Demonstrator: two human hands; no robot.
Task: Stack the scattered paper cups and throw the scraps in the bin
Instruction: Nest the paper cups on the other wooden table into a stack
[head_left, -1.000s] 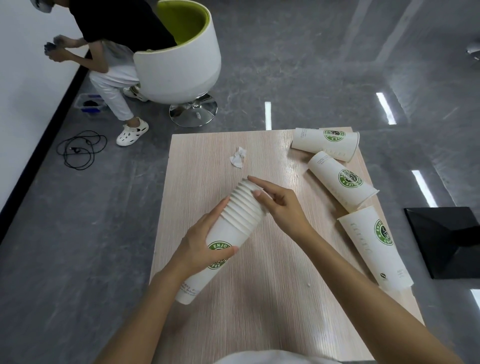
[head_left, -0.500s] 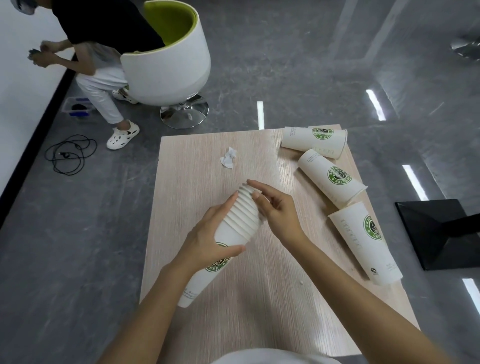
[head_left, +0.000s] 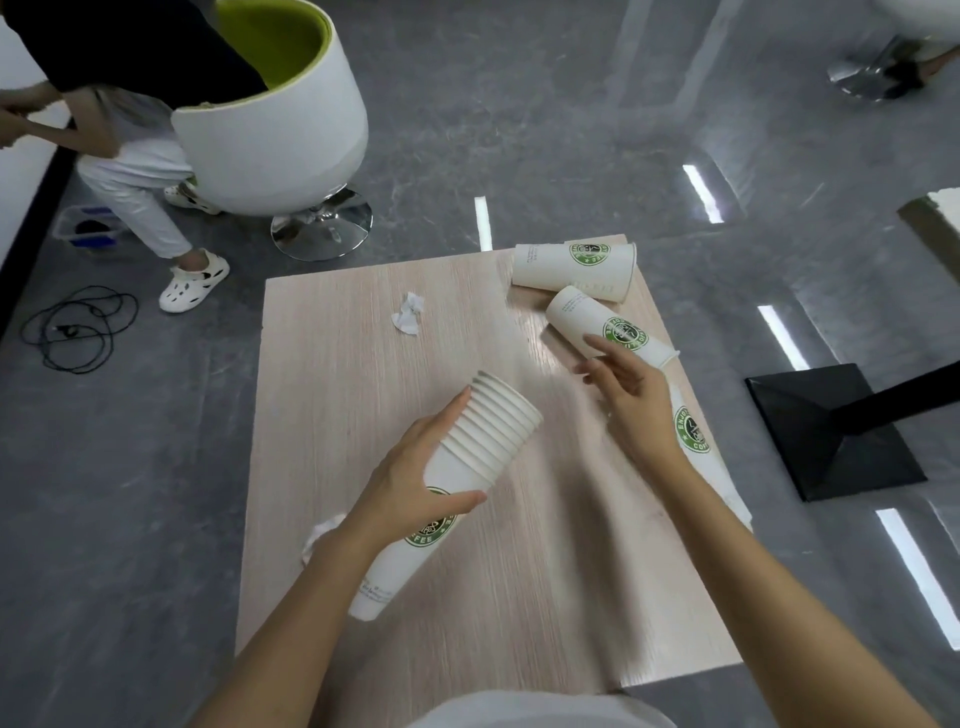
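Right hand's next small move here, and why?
Probably close the right hand round the middle loose cup and lift it. That hand is open right at the cup's side, the cup lies on its side on the table, and the left hand holds the cup stack with its open end toward it.

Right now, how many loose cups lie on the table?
3: far cup at the far edge, middle cup by the right hand, near cup partly behind that forearm.

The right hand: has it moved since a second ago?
Yes. The right hand left the nested stack of white paper cups and went right, to the middle logo-printed paper cup lying on the pale wooden table.
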